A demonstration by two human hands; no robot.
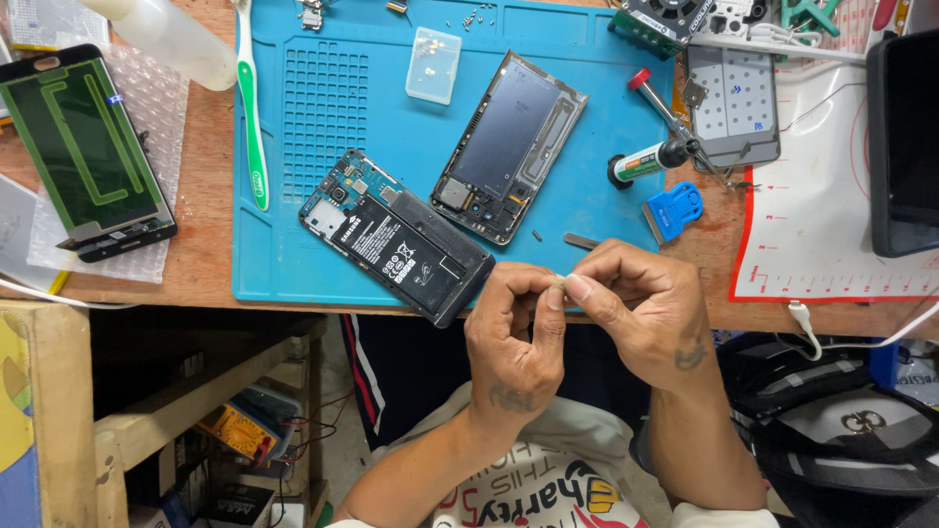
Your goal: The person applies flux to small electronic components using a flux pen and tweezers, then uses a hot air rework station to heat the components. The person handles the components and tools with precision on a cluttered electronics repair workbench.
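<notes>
Phone repair workshop, blue repair mat (293, 264), opened phones (396, 238), screwdriver (653, 156), multimeter (238, 430) under bench

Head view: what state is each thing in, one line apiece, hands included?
Left hand: fingertips pinched on a tiny part, too small to identify.
Right hand: fingertips pinched on the same tiny part.
Opened phone: back cover off, battery exposed, lying flat on the mat.
Phone frame: separated, lying flat beside it.
Screen panel: detached, resting on bubble wrap.
Small clear box: closed, as far as visible.
Blue mat: flat on the bench.
</notes>
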